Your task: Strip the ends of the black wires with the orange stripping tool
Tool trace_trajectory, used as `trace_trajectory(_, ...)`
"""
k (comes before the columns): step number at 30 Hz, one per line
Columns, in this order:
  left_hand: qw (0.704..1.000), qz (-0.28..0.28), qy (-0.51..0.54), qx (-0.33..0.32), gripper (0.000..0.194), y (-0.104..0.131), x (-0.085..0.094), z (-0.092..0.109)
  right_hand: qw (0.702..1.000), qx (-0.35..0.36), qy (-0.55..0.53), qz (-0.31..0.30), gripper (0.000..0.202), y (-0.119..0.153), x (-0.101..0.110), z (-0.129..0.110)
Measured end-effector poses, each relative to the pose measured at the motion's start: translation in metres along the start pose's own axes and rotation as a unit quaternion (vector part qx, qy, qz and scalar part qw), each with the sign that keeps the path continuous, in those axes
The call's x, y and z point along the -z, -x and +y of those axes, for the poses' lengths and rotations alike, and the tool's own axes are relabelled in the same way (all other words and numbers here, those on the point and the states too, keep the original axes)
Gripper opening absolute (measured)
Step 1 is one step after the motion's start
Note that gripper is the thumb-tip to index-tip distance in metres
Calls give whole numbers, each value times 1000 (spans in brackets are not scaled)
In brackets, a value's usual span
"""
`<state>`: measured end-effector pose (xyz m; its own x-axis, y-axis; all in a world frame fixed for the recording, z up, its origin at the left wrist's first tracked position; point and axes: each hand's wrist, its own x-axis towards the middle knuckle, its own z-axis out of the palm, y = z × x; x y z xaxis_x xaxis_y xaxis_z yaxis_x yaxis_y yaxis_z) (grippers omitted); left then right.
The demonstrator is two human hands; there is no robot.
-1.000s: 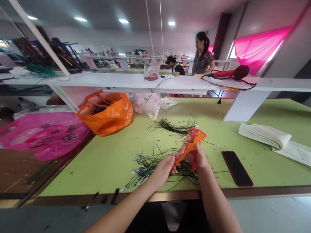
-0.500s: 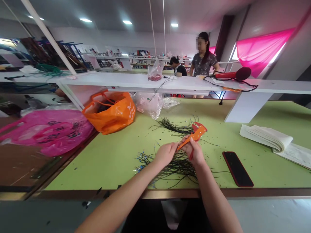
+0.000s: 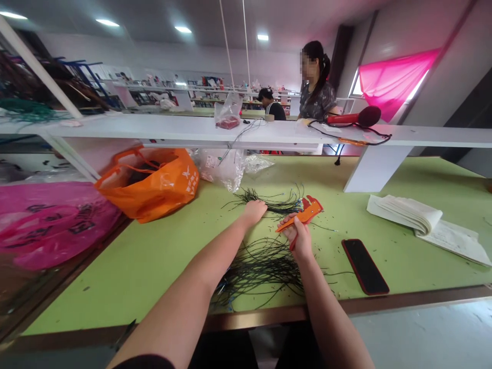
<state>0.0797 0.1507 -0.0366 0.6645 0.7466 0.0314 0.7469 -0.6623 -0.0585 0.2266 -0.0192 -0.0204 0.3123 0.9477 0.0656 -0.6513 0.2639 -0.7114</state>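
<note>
My right hand [image 3: 299,237] is wrapped round an orange and red hand tool [image 3: 307,211], whose jaws point up and away from me. My left hand [image 3: 255,211] rests at the left part of the far bundle of black wires [image 3: 282,206]; its fingers are curled down, and what they grip is too small to tell. A larger spread of black wires [image 3: 265,266] lies nearer me, partly under my forearms, with some blue tips at its left end.
An orange bag [image 3: 161,184] and a pink bag [image 3: 57,220] sit at the left. On the right are a phone [image 3: 365,266] and folded papers [image 3: 407,212]. A white shelf [image 3: 184,128] spans the back, with a person [image 3: 317,97] behind it.
My left hand has moved away from the tool, forward and left to the far wires. My right hand still holds the tool. The view has shifted to the right.
</note>
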Motion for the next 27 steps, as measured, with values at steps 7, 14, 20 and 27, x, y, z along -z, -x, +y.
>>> trace_trajectory(7,997,-13,-52,-57,25,-5,1,3,1000,-16,-5,-1,33,3,-4,4)
trace_trajectory(14,994,-12,-61,-86,22,-14,3,15,1000,-21,-2,9,33,2,-4,7)
trace_trajectory(20,997,4,-53,-54,27,-19,4,9,1000,-18,3,9,33,0,0,8)
trace_trajectory(27,999,-18,-34,4,24,-23,15,2,1000,-21,-1,11,33,-2,0,7)
